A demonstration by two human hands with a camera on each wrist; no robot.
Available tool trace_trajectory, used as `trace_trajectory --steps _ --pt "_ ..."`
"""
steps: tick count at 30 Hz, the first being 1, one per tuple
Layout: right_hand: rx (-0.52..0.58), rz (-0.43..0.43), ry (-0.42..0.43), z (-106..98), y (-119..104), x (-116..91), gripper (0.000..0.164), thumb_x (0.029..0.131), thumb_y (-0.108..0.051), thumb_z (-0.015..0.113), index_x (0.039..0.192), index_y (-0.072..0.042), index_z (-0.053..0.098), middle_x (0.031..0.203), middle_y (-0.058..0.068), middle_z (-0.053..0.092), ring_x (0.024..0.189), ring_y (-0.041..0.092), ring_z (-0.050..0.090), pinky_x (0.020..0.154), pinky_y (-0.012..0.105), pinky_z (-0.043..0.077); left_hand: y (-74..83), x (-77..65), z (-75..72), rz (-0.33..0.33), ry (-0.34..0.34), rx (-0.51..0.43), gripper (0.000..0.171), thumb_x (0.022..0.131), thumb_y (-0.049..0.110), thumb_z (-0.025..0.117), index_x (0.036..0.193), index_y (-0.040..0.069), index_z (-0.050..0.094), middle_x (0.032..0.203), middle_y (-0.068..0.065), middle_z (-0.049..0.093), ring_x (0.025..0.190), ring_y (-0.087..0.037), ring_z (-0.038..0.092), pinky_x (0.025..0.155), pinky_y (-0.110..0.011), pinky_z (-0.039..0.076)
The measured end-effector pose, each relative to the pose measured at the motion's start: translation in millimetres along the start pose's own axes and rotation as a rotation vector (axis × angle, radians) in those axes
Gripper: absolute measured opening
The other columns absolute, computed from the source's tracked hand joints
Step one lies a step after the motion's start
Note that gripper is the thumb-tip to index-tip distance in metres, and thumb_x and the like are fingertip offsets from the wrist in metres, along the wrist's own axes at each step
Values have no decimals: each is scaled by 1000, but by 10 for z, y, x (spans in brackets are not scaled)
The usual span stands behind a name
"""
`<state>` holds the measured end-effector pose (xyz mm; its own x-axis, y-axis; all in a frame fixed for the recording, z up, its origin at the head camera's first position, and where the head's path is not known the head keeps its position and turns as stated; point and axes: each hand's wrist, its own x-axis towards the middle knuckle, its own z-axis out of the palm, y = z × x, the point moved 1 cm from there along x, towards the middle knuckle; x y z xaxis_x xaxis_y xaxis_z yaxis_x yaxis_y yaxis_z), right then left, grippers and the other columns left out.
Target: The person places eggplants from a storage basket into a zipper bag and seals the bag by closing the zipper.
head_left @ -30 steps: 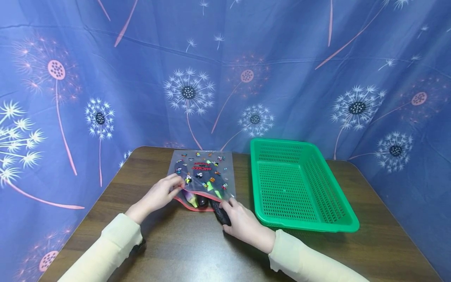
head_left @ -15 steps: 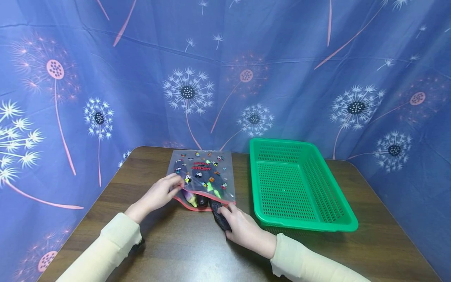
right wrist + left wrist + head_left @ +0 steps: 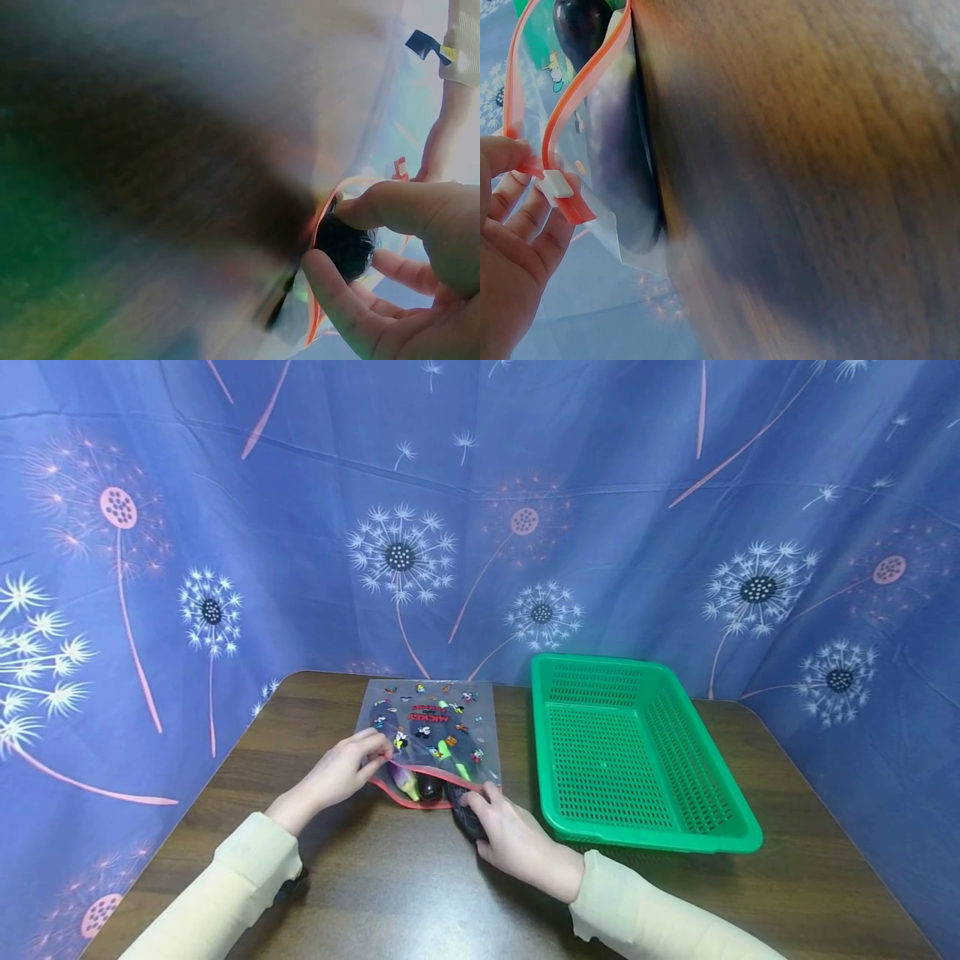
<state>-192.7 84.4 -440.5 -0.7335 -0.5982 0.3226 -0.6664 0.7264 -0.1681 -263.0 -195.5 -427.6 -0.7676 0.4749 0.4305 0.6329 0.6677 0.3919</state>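
Observation:
A clear zip bag (image 3: pixel 457 697) with cartoon prints and a red zip edge lies on the table, its mouth toward me. My left hand (image 3: pixel 333 777) pinches the left corner of the mouth, by the white slider (image 3: pixel 557 184). A purple eggplant (image 3: pixel 619 157) with a pale green cap and a near-black glossy eggplant (image 3: pixel 431 787) lie inside. Through the film shows a bright green piece (image 3: pixel 447 750). My right hand (image 3: pixel 517 839) grips a long, black, wrinkled thing (image 3: pixel 467 818) whose far end is inside the mouth; its kind I cannot tell.
Right of the bag stands a green perforated plastic basket (image 3: pixel 652 839) with nothing in it. The brown wooden table (image 3: pixel 420 893) meets a blue dandelion-print cloth (image 3: pixel 480 527) at the back. Beneath the left sleeve shows a small dark thing (image 3: pixel 292 887).
My right hand drew back slightly with the black thing, then moved slightly forward and left again. The green piece inside the bag shifted a little. My left hand kept its pinch.

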Motion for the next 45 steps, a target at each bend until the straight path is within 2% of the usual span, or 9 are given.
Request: trace_trajectory --steps 7,11,18,26,30,36,45 --pt "25 21 -4 -4 1 64 49 67 -8 80 110 -12 56 96 6 53 75 18 60 60 31 53 -4 2 3 -2 -11 -9 17 85 -1 63 87 15 59 88 3 58 78 -12 52 68 -30 45" --pt "36 32 -1 -3 1 105 47 67 -7 80 109 -12 57 96 5 52 76 17 59 60 30 53 5 5 3 -7 -12 -4 17 85 0 63 87 16 59 88 5 57 79 -12 52 69 -30 45" --pt "28 36 42 19 5 163 46 65 -5 79 105 -11 57 94 4 51 73 16 59 58 29 52 18 7 5 0 -2 8 16 85 1 65 88 15 59 88 9 55 79 -9 51 70 -30 45" --pt "12 50 66 37 19 211 46 65 -5 79 105 -12 59 95 5 51 73 17 60 58 30 52 16 8 -2 8 0 -4 15 86 1 64 88 15 59 89 4 58 79 -10 52 69 -30 45" --pt "-5 45 86 40 27 228 44 65 -6 79 104 -12 60 95 5 51 72 17 59 59 30 52 14 8 -5 7 3 -2 16 85 1 65 88 16 59 88 5 57 79 -10 52 69 -31 46" --pt "-14 36 98 51 33 237 43 65 -7 80 103 -12 60 94 4 51 73 17 59 60 31 52 8 9 -6 14 8 6 17 85 0 65 88 16 59 88 7 56 79 -10 52 69 -30 46" --pt "6 36 72 27 33 172 43 67 -7 80 103 -13 59 94 4 51 75 17 59 59 31 52 13 4 -8 4 2 -1 17 85 0 64 88 16 59 88 7 56 79 -9 52 69 -30 46"
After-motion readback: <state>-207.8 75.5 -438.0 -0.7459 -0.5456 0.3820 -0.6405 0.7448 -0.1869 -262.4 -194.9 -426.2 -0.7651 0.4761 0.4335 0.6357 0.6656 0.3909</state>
